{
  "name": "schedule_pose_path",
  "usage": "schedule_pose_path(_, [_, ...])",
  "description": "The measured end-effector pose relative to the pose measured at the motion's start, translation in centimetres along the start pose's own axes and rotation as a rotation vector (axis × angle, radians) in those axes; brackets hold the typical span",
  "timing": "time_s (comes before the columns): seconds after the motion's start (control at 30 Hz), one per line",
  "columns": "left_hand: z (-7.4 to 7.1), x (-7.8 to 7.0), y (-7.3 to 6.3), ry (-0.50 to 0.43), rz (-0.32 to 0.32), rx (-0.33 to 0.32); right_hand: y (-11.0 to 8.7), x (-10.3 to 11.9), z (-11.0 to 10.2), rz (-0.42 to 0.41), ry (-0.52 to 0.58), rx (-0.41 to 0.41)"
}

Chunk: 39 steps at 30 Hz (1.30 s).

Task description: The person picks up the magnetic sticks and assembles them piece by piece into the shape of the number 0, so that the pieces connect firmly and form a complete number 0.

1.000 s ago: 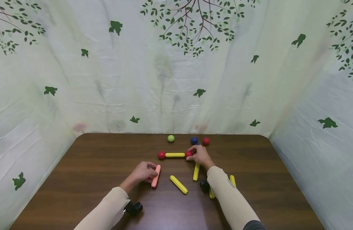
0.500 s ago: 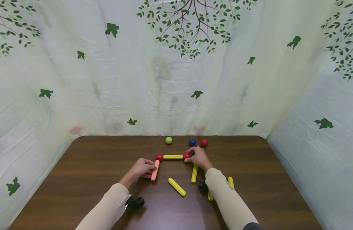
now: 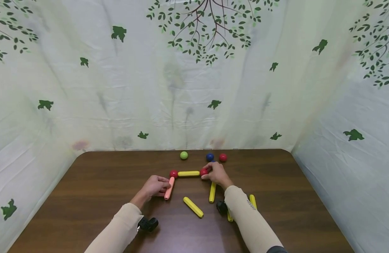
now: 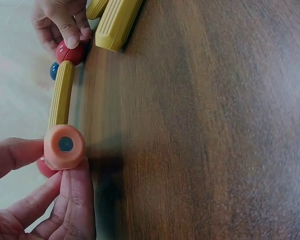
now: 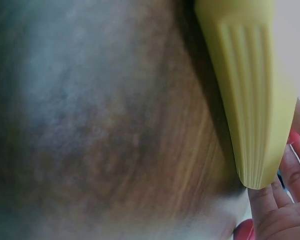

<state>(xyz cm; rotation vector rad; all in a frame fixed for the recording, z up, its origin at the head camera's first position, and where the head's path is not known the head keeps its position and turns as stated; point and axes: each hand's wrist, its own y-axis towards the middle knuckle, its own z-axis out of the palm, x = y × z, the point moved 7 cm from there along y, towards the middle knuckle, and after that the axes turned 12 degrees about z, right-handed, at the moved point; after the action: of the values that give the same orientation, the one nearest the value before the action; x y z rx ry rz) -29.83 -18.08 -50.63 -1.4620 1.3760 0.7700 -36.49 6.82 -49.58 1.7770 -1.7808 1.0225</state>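
My left hand [image 3: 155,185] pinches a pink ribbed rod [image 3: 169,189] between thumb and fingers. The rod's far end is right at a red ball [image 3: 173,174]; its near end, in the left wrist view, shows a round metal disc [image 4: 66,144] set in the pink rim. From that ball a yellow rod [image 3: 189,174] runs across to a second red ball [image 3: 203,172]. My right hand [image 3: 218,174] holds this second ball with thumb and fingertips. A further yellow rod [image 3: 212,193] lies just below the right hand, its far end hidden by the hand.
Near the table's [image 3: 112,182] back edge lie a green ball [image 3: 183,155], a blue ball [image 3: 210,157] and a third red ball [image 3: 223,157]. A loose yellow rod [image 3: 193,207] lies between the arms. Others, such as one yellow rod [image 3: 253,200], are partly hidden by the right sleeve.
My left hand has carried the pink rod away from me, up to the left red ball. The right hand keeps its hold on the other red ball. The head view has shifted slightly.
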Motion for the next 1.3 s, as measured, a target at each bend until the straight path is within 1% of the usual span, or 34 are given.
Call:
schedule_pose_path(0.13, [0.1,-0.1,-0.1,0.005,0.006,0.003,-0.1,0.1,-0.1,0.003,0.001,-0.003])
schedule_pose_path(0.43, [0.4,-0.5,-0.4,0.083,0.035,0.009,-0.1,0.1,-0.1,0.002,0.005,-0.003])
schedule_pose_path(0.67, [0.3,-0.4,-0.3,0.115,0.02,0.002,-0.1,0.1,0.0,-0.009,0.011,-0.006])
schedule_pose_path(0.77, [0.3,-0.4,-0.2,0.141,0.015,-0.004,-0.1,0.1,-0.1,-0.012,0.008,-0.008])
schedule_pose_path(0.97, [0.2,-0.5,0.1,0.186,0.032,-0.011,0.0,-0.1,-0.2,-0.008,0.015,-0.01])
schedule_pose_path(1.13, [-0.4,-0.7,0.5,0.209,0.039,-0.023,0.2,-0.1,-0.3,-0.014,0.01,-0.004])
schedule_pose_path(1.23, [-1.2,-1.3,1.0,0.232,0.05,-0.038,0.3,-0.1,-0.3,-0.013,0.009,-0.001])
schedule_pose_path(1.3, [-1.7,-1.9,1.6,0.252,0.063,-0.044,0.3,-0.2,-0.3,-0.009,0.01,-0.004])
